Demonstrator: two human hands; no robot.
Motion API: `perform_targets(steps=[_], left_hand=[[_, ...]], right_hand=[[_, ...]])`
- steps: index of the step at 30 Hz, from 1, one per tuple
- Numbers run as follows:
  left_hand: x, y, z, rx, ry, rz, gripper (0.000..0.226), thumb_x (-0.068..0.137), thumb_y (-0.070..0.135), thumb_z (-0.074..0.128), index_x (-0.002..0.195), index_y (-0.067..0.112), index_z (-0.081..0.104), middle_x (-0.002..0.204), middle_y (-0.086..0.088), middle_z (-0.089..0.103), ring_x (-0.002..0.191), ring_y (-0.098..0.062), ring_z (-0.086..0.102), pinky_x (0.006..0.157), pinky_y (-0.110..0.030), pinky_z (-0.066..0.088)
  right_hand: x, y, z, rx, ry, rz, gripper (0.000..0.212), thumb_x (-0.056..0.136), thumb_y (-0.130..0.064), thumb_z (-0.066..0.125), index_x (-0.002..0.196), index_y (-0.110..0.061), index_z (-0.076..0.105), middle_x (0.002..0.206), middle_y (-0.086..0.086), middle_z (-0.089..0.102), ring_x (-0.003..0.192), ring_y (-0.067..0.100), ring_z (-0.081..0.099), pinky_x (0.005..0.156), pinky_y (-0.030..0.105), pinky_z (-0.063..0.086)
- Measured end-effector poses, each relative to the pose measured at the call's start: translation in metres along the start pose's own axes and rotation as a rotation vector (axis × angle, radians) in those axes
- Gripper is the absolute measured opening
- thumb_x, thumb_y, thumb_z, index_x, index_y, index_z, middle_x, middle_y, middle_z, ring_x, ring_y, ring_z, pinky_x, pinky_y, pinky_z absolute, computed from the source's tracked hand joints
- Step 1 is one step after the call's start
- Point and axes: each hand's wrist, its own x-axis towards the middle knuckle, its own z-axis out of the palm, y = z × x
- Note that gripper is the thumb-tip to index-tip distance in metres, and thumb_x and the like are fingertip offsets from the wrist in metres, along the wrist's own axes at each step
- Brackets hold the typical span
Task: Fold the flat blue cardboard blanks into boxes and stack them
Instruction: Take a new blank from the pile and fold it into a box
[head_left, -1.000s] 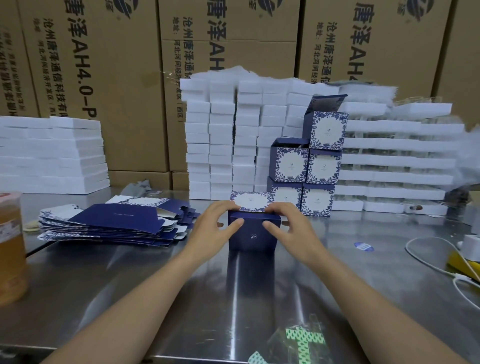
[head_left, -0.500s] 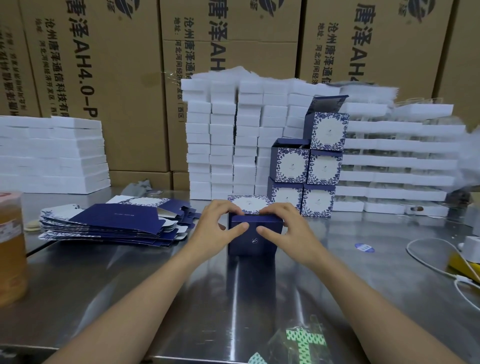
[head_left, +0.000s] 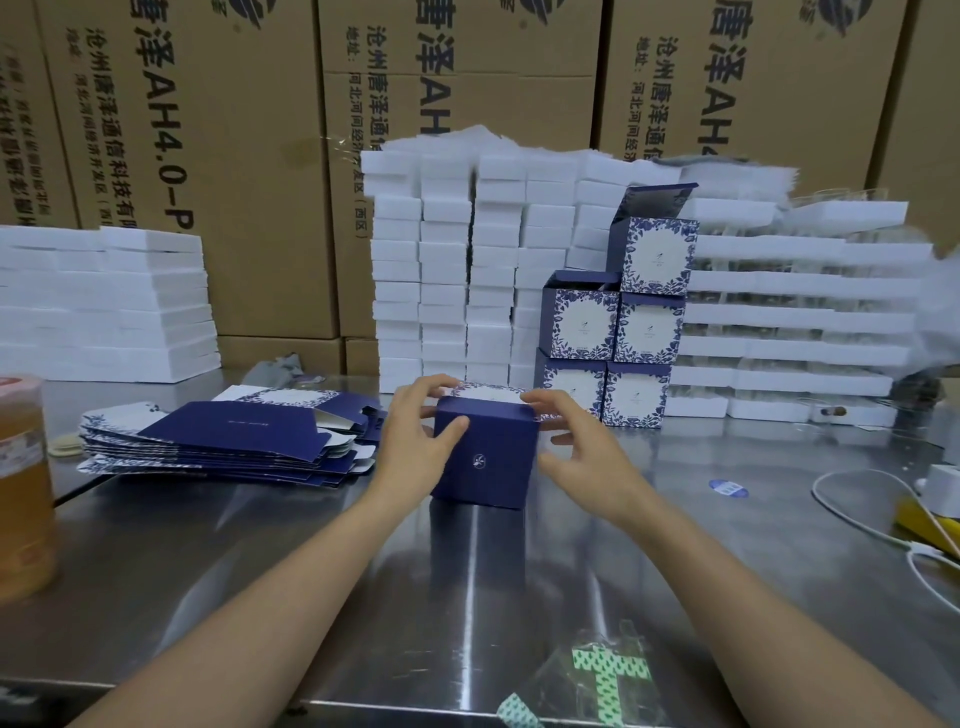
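Steadying the box (head_left: 485, 460), the left hand (head_left: 415, 441) grips its side. Fingers of the right hand (head_left: 584, 452) curl over the lid (head_left: 488, 396) edge, likely tucking it.

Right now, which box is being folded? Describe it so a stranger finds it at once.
On the steel table, before the white stacks, one box stands between the left hand and right hand. Unlike the stacked boxes behind it, whose fronts are flower-patterned, it shows a plain dark-blue face with one small white emblem.

packing warehouse: stacked shipping cartons (head_left: 218, 156)
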Motion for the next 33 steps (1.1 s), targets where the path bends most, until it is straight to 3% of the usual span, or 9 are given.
perform_targets(steps=[3,7,11,16,20,22,25,29,33], left_hand=[[0.006,0.004,-0.005,-0.11,0.071,-0.079,0.044,0.093,0.01,0.078,0.129,0.031,0.062,0.126,0.005,0.063,0.112,-0.01,0.065,0.091,-0.022,0.055],[0.007,0.02,-0.005,-0.123,0.022,-0.004,0.042,0.095,0.003,0.073,0.127,0.028,0.063,0.116,0.008,0.071,0.111,0.001,0.066,0.103,-0.022,0.052],[0.019,0.049,0.004,0.078,-0.162,0.159,0.049,0.099,0.011,0.065,0.132,0.045,0.055,0.118,0.023,0.068,0.12,0.0,0.059,0.1,-0.027,0.05],[0.038,0.082,0.029,0.17,-0.448,0.255,0.061,0.097,0.006,0.06,0.139,0.05,0.05,0.124,0.02,0.065,0.125,-0.007,0.059,0.105,-0.036,0.048],[0.034,0.07,0.063,0.492,-0.261,0.24,0.017,0.096,0.034,0.069,0.113,0.035,0.071,0.11,0.016,0.055,0.116,-0.01,0.054,0.086,-0.036,0.05],[0.027,0.063,0.075,0.57,-0.196,0.182,0.016,0.094,0.045,0.069,0.099,0.035,0.08,0.097,0.017,0.063,0.109,-0.015,0.061,0.078,-0.033,0.045],[0.015,0.047,0.083,0.631,-0.145,0.18,0.023,0.093,0.055,0.065,0.11,0.045,0.078,0.133,0.012,0.06,0.134,-0.017,0.044,0.098,-0.038,0.044],[0.012,0.024,0.08,0.408,-0.068,-0.023,0.024,0.103,0.041,0.061,0.123,0.044,0.074,0.163,0.0,0.031,0.153,-0.022,0.018,0.108,-0.035,0.041],[0.022,0.008,0.078,0.144,-0.151,-0.113,0.028,0.105,0.032,0.061,0.131,0.035,0.07,0.134,0.003,0.067,0.134,-0.021,0.052,0.111,-0.037,0.044]], right_hand=[[0.0,0.0,0.002,-0.101,-0.011,-0.109,0.073,0.088,0.01,0.062,0.135,-0.045,0.054,0.125,-0.017,0.062,0.11,0.009,0.062,0.093,0.022,0.051],[0.002,-0.006,0.003,-0.321,0.012,-0.215,0.067,0.087,-0.016,0.083,0.137,-0.048,0.051,0.112,-0.018,0.057,0.096,0.006,0.061,0.087,0.031,0.052],[0.0,-0.013,0.0,-0.466,0.174,-0.38,0.093,0.073,-0.058,0.086,0.153,-0.044,0.042,0.15,-0.009,0.047,0.138,0.016,0.046,0.112,0.043,0.039],[-0.002,-0.031,0.005,-0.232,0.217,-0.127,0.116,0.063,-0.071,0.084,0.159,-0.058,0.02,0.172,-0.01,0.023,0.159,0.003,0.016,0.118,0.043,0.03],[-0.006,-0.024,0.012,-0.235,0.342,0.18,0.097,0.061,-0.077,0.072,0.148,-0.056,0.034,0.168,-0.005,0.023,0.151,0.021,0.037,0.116,0.053,0.039],[-0.007,-0.011,0.011,-0.265,0.35,0.293,0.087,0.065,-0.071,0.073,0.142,-0.044,0.045,0.162,-0.004,0.031,0.141,0.027,0.048,0.11,0.054,0.044],[-0.006,0.002,0.008,-0.255,0.369,0.367,0.083,0.061,-0.074,0.069,0.135,-0.046,0.045,0.155,-0.009,0.036,0.13,0.024,0.055,0.103,0.049,0.049],[-0.007,0.016,0.005,-0.181,0.266,0.304,0.087,0.063,-0.079,0.075,0.138,-0.062,0.036,0.134,-0.015,0.052,0.113,0.009,0.057,0.085,0.027,0.048],[-0.009,0.031,0.001,-0.132,0.118,0.27,0.102,0.078,-0.045,0.087,0.146,-0.075,0.017,0.133,-0.023,0.054,0.111,0.011,0.064,0.099,0.04,0.054]])
